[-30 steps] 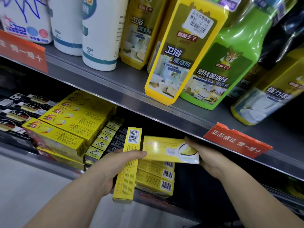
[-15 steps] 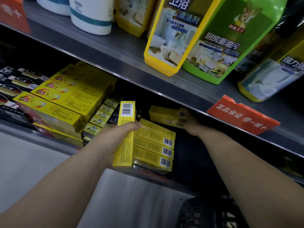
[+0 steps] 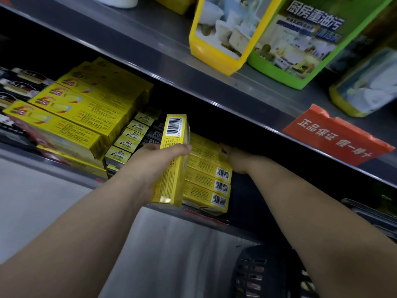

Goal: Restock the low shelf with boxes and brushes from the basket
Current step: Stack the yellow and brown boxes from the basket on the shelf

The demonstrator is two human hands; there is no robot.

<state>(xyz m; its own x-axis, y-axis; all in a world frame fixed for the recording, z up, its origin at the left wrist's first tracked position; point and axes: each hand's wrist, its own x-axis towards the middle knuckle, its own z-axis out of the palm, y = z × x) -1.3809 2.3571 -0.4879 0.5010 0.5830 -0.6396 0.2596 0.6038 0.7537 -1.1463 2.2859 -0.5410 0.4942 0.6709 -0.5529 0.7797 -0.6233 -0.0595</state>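
My left hand [image 3: 150, 162] grips a long yellow box [image 3: 174, 160], held upright with its barcode end up, in front of the low shelf [image 3: 163, 208]. To its right stands a stack of like yellow boxes [image 3: 206, 186] on that shelf. My right hand [image 3: 235, 161] reaches under the upper shelf and holds the right end of the top yellow box [image 3: 204, 144], which lies on the stack. Its fingertips are lost in shadow. The dark basket [image 3: 257, 274] is at the bottom edge, under my right forearm.
Bigger yellow boxes [image 3: 71, 117] are piled at the left of the low shelf, with small yellow-ended boxes [image 3: 129, 139] between them and the stack. The upper shelf [image 3: 214, 91] carries yellow and green cleaner bottles [image 3: 296, 44] and a red tag [image 3: 335, 136]. Dark space lies right of the stack.
My right hand has carried its yellow box deeper under the shelf and lowered it onto the stack. My left hand keeps its upright box, and the view has closed in.
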